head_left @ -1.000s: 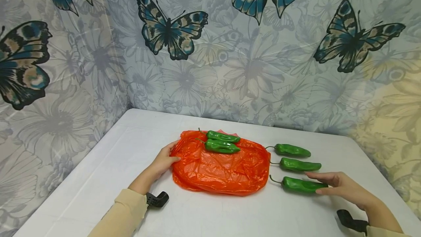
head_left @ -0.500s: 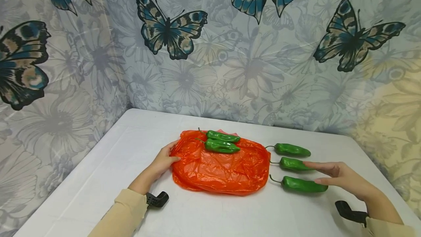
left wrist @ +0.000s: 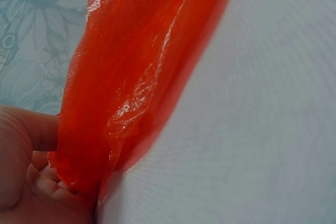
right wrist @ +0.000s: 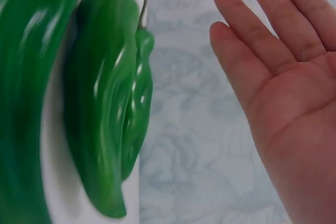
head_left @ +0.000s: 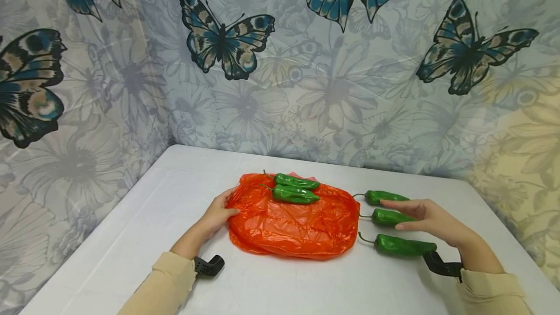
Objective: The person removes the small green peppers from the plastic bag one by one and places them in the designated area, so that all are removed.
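A: Where does the red bag lie, and of what is it made?

B: Near the middle of the white table: thin, glossy plastic, crinkled throughout, spread flat in a rounded oblong. Two peppers, smooth, shiny and tapering, lie side by side on its far part, their thin stems to the left.

A: And the hands?

B: The left hand pinches the bag's left edge between thumb and curled fingers. The right hand, fingers extended and apart, grips nothing; it is over the farther two of three peppers ranged right of the bag. Contact cannot be judged.

A: Which edges and spaces are seen?

B: Narrow gaps part the three green bodies. Their stems reach toward the bag's right edge across a strip of table. Broader stretches extend nearer the viewer and toward the table's left edge. Beyond the far edge hangs a backdrop printed with butterflies and flowers.
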`<state>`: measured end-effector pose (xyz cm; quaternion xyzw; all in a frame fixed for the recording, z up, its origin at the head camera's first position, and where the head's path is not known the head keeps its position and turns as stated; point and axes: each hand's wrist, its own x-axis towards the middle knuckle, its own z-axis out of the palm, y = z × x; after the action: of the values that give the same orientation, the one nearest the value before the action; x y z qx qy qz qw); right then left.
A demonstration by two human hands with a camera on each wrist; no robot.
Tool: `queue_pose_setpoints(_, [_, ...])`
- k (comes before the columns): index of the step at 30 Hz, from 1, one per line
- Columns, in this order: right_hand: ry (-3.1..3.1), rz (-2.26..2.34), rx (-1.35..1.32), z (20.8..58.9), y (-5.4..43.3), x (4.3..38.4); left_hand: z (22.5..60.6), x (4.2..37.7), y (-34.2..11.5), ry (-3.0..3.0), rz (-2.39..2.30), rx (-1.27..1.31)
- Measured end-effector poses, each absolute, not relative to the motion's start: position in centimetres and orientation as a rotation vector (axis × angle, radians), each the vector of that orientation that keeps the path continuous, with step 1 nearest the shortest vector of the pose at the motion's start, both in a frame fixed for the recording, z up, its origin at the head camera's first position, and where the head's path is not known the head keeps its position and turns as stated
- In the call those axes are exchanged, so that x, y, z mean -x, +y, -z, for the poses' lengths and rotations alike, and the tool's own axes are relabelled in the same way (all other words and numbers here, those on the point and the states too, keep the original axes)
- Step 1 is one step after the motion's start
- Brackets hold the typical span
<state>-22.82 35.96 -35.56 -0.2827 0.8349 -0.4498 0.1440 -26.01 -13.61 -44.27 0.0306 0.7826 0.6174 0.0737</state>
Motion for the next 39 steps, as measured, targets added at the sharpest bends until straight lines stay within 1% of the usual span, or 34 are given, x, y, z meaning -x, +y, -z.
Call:
queue_pose_setpoints(7, [2.383, 1.362, 0.838, 35.1, 34.3, 24.9, 44.0, 25.8, -13.6, 2.34, -1.869, -0.109])
queue_pose_setpoints(14, [2.446, 1.397, 0.624, 34.7, 31.9, 26.8, 44.1, 25.9, -13.6, 2.345, -1.863, -0.106])
queue_pose_setpoints(18, [2.473, 1.379, 0.574, 34.5, 30.5, 27.7, 44.2, 26.0, -13.7, 2.347, -1.864, -0.113])
queue_pose_setpoints(24, [2.447, 1.402, 0.568, 34.3, 28.7, 28.9, 44.1, 25.9, -13.7, 2.353, -1.861, -0.103])
queue_pose_setpoints(39, [2.373, 1.469, 0.56, 34.6, 24.3, 30.6, 44.0, 25.8, -13.6, 2.351, -1.851, -0.09])
